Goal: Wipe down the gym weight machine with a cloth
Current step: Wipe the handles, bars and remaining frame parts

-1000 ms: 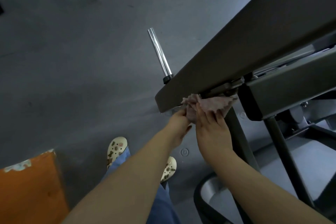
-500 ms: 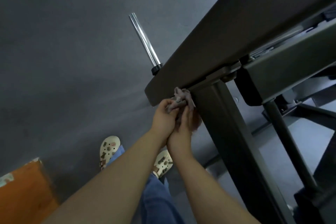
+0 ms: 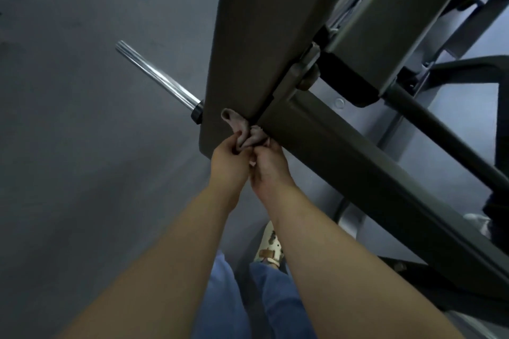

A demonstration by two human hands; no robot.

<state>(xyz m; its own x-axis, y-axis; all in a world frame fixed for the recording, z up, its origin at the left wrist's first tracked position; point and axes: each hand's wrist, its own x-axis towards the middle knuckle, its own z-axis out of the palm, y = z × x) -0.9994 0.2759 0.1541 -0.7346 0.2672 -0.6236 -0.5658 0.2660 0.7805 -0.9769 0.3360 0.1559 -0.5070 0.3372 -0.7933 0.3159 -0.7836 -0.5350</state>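
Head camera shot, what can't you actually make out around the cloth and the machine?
- Cloth: mostly bunched inside the left hand and right hand, so its full size is hidden.
- Right hand's fingertips: tucked behind the cloth.
- Machine beam: its top is cut off by the upper edge.
- Chrome bar: its joint hides behind the beam.
- Shoe: partly covered by the right forearm.

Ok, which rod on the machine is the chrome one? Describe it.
Find the wide dark beam running down the middle. The chrome rod sticks out from its left edge through a black collar, above the cloth. It alone is shiny; the other bars are dark.
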